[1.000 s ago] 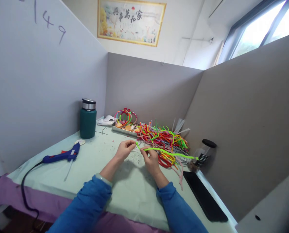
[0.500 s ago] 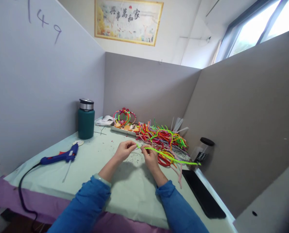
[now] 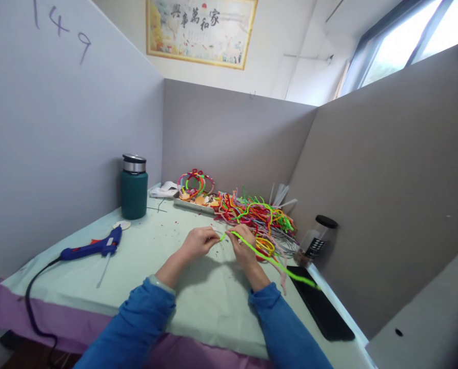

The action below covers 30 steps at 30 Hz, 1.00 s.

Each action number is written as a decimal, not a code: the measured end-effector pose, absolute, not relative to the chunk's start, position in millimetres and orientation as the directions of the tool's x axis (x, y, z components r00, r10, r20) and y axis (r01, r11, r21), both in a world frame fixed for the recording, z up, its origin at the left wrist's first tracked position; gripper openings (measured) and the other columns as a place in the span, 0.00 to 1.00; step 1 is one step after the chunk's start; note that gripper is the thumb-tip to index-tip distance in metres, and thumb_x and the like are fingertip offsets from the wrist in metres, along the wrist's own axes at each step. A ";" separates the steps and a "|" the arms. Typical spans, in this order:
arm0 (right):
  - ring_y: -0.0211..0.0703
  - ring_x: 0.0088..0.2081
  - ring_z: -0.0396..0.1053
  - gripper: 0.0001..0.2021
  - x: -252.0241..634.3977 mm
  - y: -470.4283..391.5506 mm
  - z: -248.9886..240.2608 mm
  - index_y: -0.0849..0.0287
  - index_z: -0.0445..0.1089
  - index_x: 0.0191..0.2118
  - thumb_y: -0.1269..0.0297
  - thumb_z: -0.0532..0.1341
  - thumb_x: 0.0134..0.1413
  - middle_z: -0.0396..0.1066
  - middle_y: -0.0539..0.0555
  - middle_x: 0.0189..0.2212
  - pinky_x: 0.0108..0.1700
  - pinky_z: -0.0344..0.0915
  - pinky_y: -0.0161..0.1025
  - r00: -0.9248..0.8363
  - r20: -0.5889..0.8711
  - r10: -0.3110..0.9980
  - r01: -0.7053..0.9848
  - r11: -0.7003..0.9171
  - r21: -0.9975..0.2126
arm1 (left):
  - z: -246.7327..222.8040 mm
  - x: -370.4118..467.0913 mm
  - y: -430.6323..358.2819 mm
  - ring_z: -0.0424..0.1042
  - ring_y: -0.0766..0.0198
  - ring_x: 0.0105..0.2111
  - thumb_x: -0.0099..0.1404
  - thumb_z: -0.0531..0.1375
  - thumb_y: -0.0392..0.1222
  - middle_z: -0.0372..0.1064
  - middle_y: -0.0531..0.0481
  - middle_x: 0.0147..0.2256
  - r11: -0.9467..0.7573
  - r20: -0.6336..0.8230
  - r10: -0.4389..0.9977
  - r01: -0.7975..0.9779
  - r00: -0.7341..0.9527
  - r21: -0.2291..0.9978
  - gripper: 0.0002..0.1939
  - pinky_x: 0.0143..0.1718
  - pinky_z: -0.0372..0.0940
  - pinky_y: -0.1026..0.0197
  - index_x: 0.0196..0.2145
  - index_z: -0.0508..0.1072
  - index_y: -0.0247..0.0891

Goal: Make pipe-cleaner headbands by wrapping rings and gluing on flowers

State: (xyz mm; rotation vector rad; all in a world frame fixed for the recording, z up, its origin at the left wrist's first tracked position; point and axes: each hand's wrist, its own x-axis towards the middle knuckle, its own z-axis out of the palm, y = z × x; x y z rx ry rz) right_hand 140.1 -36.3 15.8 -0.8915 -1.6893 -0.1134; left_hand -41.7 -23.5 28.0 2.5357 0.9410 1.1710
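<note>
Between my hands is a bright yellow-green pipe cleaner (image 3: 278, 263). My left hand (image 3: 200, 241) pinches its near end between thumb and fingers. A short way to the right, my right hand (image 3: 243, 245) grips it too, and its long tail runs over that hand toward the lower right. Only a small stretch of it shows between the two sets of fingertips. Behind my right hand lies a tangled heap of many-coloured pipe cleaners (image 3: 252, 210).
A blue glue gun (image 3: 91, 248) with a cord lies at left, near a green bottle (image 3: 134, 192). At the back stands a tray (image 3: 194, 206) of small pieces with colourful rings (image 3: 196, 183). A black phone (image 3: 323, 307) and a clear jar (image 3: 316, 238) are at right.
The pipe cleaner's free tail has swung downward and now passes in front of the phone. Both hands have shifted slightly, still pinching it, with fingers turned a little.
</note>
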 end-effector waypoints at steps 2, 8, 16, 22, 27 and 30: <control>0.42 0.33 0.64 0.08 139.7 -35.9 14.8 0.57 0.69 0.29 0.63 0.58 0.57 0.67 0.52 0.28 0.37 0.61 0.39 -0.084 0.848 0.523 0.634 0.685 -0.360 | 26.0 -39.9 -25.3 0.68 0.66 0.28 0.62 0.56 0.40 0.72 0.49 0.30 -0.778 0.590 0.620 0.501 0.517 0.379 0.09 0.31 0.57 0.66 0.31 0.76 0.39; 0.43 0.32 0.64 0.10 131.8 -39.5 12.4 0.56 0.68 0.26 0.64 0.56 0.58 0.68 0.52 0.26 0.37 0.59 0.40 -0.140 0.812 0.567 0.678 0.652 -0.339 | 19.7 -32.4 -29.1 0.68 0.63 0.28 0.60 0.56 0.40 0.72 0.47 0.28 -0.725 0.526 0.676 0.592 0.516 0.351 0.09 0.29 0.55 0.64 0.29 0.77 0.41; 0.44 0.34 0.64 0.07 114.7 -45.7 9.7 0.56 0.70 0.30 0.64 0.58 0.57 0.69 0.53 0.28 0.39 0.58 0.41 -0.159 0.836 0.525 0.611 0.717 -0.335 | 19.1 -31.2 -19.2 0.65 0.64 0.25 0.56 0.55 0.36 0.70 0.49 0.24 -0.600 0.520 0.790 0.582 0.324 0.549 0.09 0.28 0.54 0.64 0.28 0.75 0.37; 0.43 0.33 0.65 0.06 113.7 -46.5 10.3 0.56 0.70 0.31 0.65 0.58 0.57 0.68 0.53 0.28 0.37 0.60 0.40 -0.148 0.842 0.519 0.537 0.757 -0.373 | 22.8 -36.3 -12.1 0.61 0.68 0.23 0.57 0.55 0.43 0.68 0.52 0.23 -0.531 0.485 0.847 0.309 0.218 0.789 0.11 0.25 0.54 0.66 0.29 0.74 0.34; 0.43 0.33 0.65 0.07 114.8 -47.6 11.2 0.56 0.70 0.31 0.64 0.56 0.58 0.67 0.52 0.28 0.37 0.61 0.39 -0.126 0.818 0.562 0.513 0.742 -0.431 | 26.4 -36.9 -12.2 0.59 0.69 0.22 0.54 0.58 0.47 0.65 0.54 0.21 -0.433 0.407 0.892 0.113 0.196 0.894 0.14 0.24 0.54 0.66 0.30 0.73 0.32; 0.42 0.33 0.65 0.07 113.0 -48.3 11.8 0.57 0.70 0.31 0.64 0.56 0.58 0.67 0.52 0.27 0.36 0.62 0.38 -0.111 0.811 0.574 0.478 0.747 -0.463 | 27.2 -36.7 -12.4 0.62 0.68 0.24 0.53 0.60 0.49 0.68 0.52 0.23 -0.439 0.422 0.888 0.066 0.182 0.896 0.16 0.26 0.56 0.65 0.31 0.74 0.33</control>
